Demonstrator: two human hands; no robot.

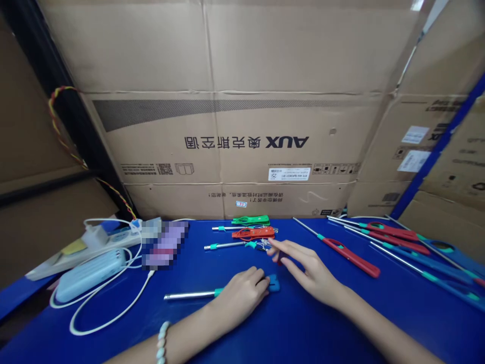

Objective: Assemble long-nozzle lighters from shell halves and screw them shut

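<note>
in the head view, you work over a smooth blue tabletop (125,333) that catches dull light. brown cardboard walls (242,50) box you in, creased flat, the far one printed upside down; a black post (41,50) leans at left, with a twisted red-and-yellow wire (56,121) beside it.

your left hand (242,290) lies over the blue lighter (274,284) near the tabletop's middle, its fingers curled round the flat plastic handle; the shiny metal tube and teal collar stick out to the left. beaded and pale, a bracelet (161,344) rings that wrist. your right hand (305,263) hovers just beside, fingers half bent around a small dark red piece (281,259); you cannot tell whether they pinch it.

beyond them sit thin moulded shells, one green shell (253,220) and one red shell (255,232), near slim metal tubes (227,246). long, slotted red and blue lighters (424,275) fan out at right. at left, a rounded pale-blue power bank (89,275) sits among loose white cables (113,322).
</note>
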